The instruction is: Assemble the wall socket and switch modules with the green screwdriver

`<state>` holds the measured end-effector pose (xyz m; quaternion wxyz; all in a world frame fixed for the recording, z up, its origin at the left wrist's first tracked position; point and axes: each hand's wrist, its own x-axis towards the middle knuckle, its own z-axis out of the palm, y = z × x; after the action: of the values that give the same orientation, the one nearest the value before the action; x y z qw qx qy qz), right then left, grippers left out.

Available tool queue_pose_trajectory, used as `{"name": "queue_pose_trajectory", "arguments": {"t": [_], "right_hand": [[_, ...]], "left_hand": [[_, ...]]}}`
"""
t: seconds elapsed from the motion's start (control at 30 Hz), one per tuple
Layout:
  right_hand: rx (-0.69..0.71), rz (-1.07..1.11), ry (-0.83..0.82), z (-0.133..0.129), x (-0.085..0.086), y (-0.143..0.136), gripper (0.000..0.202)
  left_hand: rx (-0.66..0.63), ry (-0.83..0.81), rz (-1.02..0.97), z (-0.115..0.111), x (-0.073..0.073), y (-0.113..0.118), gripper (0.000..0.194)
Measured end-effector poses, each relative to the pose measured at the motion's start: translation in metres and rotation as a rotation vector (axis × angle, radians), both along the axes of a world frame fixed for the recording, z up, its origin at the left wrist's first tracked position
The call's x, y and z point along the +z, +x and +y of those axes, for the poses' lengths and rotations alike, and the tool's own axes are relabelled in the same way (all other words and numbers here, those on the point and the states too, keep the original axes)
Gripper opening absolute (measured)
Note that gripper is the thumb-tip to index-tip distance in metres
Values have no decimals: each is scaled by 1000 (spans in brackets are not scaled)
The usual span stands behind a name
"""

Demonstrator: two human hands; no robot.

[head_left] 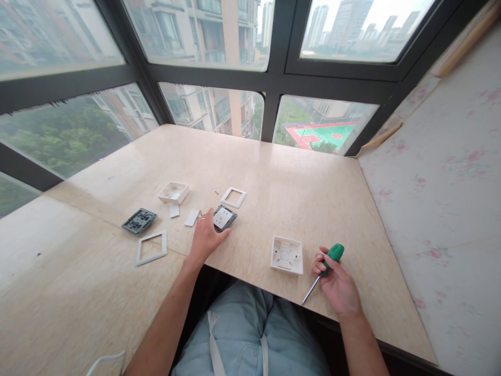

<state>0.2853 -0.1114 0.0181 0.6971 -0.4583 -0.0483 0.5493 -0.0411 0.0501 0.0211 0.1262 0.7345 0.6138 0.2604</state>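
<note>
My left hand [207,236] is at the left edge of a socket module [224,218] with a white face and dark frame, its thumb and fingers around that edge. The module rests on the counter. In my right hand [337,282] is a green-handled screwdriver [334,254], its metal shaft pointing down and left. Between the hands, nearer the right one, a square white back box [287,255] stands with its open side up. Left of my left hand lie two small white plates [191,218], [174,210].
On the left are a dark module [140,221], a white frame [151,248] and another white box [174,192]. A second white frame [234,197] lies behind the socket module. Windows border the beige counter [313,193]; a papered wall [442,209] stands right.
</note>
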Motion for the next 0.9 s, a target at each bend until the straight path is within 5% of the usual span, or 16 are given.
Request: {"name": "queue_pose_trajectory", "arguments": {"t": [0.17, 0.3, 0.4, 0.5, 0.6, 0.73, 0.9], "right_hand": [[3, -11, -5, 1, 1, 0, 38], [17, -24, 1, 1, 0, 0, 36], [26, -27, 10, 0, -2, 0, 38], [45, -26, 8, 0, -4, 2, 42], [89, -57, -23, 3, -4, 7, 45], [182, -249, -52, 15, 0, 20, 43], [389, -870, -309, 33, 14, 41, 53]], "left_hand": [[111, 8, -225, -10, 12, 6, 82], [160, -120, -783, -27, 29, 16, 88], [-8, -459, -1410, -40, 48, 22, 73], [-242, -742, -1761, -51, 63, 26, 64], [-349, -836, -1786, -57, 68, 30, 62], [-353, -776, -1571, -63, 61, 38, 62], [-235, -668, -1111, -72, 53, 56, 106]]}}
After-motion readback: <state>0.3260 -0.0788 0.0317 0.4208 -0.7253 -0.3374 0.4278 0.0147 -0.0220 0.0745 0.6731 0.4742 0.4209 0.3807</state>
